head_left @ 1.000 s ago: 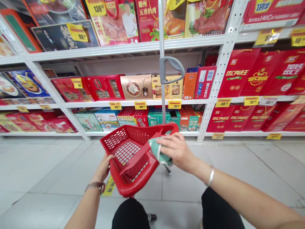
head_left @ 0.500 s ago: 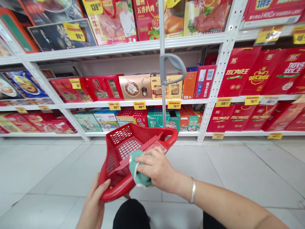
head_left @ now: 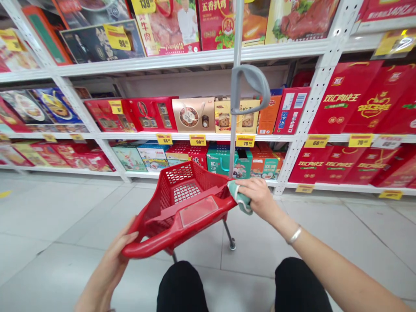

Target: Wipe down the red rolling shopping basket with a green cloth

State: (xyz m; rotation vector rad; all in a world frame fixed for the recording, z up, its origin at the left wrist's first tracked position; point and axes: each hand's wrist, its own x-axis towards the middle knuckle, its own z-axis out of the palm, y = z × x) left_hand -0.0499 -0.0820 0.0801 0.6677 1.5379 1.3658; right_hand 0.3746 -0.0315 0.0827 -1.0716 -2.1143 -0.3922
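A red plastic shopping cart stands in front of my knees, its handle side toward me and tilted in view. My left hand grips the left corner of its handle, thumb on top. My right hand is closed on a green cloth with a pale edge, pressed around the handle's right end. Through the cart's grid basket nothing lying inside shows. A grey pole with a looped grey grip rises behind the right corner of the cart.
White metal shelving crosses the view ahead, filled with boxed food and yellow price tags. Red gift bags stand on the right shelves. Grey floor tiles lie beneath, and my black-clad knees are just below the cart.
My right hand has slid the cloth from the handle's middle to its right end, uncovering the handle's flat panel. My left hand still holds the left corner; the view has shifted slightly.
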